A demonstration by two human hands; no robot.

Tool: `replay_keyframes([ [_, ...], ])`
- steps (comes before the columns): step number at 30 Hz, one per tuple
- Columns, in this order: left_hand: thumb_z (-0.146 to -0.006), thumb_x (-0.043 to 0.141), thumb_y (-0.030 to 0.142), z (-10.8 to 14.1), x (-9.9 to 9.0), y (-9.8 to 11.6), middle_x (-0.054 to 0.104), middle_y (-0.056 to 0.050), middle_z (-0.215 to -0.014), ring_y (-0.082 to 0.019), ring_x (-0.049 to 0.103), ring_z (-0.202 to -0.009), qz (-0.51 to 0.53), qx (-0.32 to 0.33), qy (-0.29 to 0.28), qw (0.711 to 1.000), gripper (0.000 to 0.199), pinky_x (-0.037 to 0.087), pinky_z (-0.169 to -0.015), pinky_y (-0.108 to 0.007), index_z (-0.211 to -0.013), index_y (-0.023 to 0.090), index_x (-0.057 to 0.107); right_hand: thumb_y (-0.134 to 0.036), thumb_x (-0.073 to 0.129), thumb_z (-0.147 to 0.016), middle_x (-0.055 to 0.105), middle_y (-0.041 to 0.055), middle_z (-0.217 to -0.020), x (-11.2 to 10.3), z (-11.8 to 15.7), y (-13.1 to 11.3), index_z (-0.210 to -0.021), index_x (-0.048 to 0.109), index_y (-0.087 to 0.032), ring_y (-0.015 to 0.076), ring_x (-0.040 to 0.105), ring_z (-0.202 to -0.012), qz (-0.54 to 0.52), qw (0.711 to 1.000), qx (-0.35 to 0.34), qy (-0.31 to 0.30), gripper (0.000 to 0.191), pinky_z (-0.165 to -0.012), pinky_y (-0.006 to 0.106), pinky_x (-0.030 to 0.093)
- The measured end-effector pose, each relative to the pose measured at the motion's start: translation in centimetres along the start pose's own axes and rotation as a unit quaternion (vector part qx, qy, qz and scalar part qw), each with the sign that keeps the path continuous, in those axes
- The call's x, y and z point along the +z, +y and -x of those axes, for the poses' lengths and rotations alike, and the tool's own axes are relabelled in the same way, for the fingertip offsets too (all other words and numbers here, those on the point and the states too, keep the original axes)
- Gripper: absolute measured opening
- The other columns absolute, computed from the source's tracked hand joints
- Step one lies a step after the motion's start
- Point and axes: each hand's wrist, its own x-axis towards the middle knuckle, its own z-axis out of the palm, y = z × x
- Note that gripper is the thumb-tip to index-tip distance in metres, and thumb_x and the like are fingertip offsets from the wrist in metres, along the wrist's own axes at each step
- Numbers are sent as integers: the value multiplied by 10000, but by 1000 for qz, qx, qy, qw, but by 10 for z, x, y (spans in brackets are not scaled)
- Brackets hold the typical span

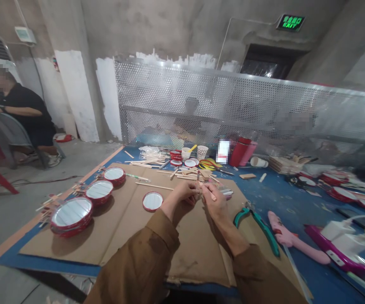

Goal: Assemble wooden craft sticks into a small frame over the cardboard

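Note:
Over the middle of the cardboard sheet (pixel 201 253), my left hand (pixel 184 195) is closed, pinching a thin wooden stick (pixel 198 176) that points up with a darker tip. My right hand (pixel 216 204) meets it from the right, its fingers also closed at the stick's lower part; whether it grips a further small piece is too small to tell. To the left of my hands lies a round red-rimmed disc (pixel 152 201) with a pale top. Behind them, loose wooden sticks (pixel 182 172) and several pens (pixel 227 193) are scattered.
Red-rimmed drum-like rounds (pixel 71 215) line the left side. Teal-handled pliers (pixel 261 226), a pink glue gun (pixel 292 240) and a purple power strip (pixel 334 249) lie right. Paper cups (pixel 202 153), a lit phone (pixel 223 152) and a red bottle (pixel 240 153) stand behind. A seated person (pixel 20 109) is far left.

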Motion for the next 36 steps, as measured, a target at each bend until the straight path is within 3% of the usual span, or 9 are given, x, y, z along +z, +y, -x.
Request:
replay_keyframes([
  [4,-874,676,225,0,0,0,546,30,-535,-103,555,-477,-4,-5,2,1000,128,497,-525,-222,-803,126,635,-526,503,-968,577,-4,-593,0,0,-3,-792,661,-231,194,559,-631,0,1000,1,-1,379,-620,293,433],
  [12,-870,712,264,-6,-1,-4,516,51,-527,-100,569,-459,-4,-4,6,1000,203,481,-504,-198,-773,151,574,-538,521,-943,600,-2,-610,-4,0,-10,-833,674,-222,195,575,-631,-33,999,21,38,368,-620,295,454],
  [17,-846,747,306,-4,-1,-3,557,47,-563,-92,590,-485,-5,3,-8,1000,224,473,-508,-175,-811,146,595,-519,508,-961,582,-7,-603,-3,0,-10,-800,666,-220,186,563,-634,-26,1000,4,15,374,-644,292,452],
  [25,-914,608,204,-1,-1,0,556,35,-527,-108,603,-505,-18,-5,-11,1000,97,500,-539,-192,-839,143,610,-516,494,-970,549,-15,-583,-1,1,-5,-829,669,-223,186,546,-627,-13,1000,-3,-1,369,-609,286,431],
  [36,-837,739,309,-7,-2,-5,559,36,-532,-101,585,-475,2,3,-24,1000,212,473,-511,-184,-818,143,608,-506,505,-966,571,-12,-608,2,0,1,-869,689,-223,187,550,-628,-21,1000,-7,-12,351,-596,284,426],
])
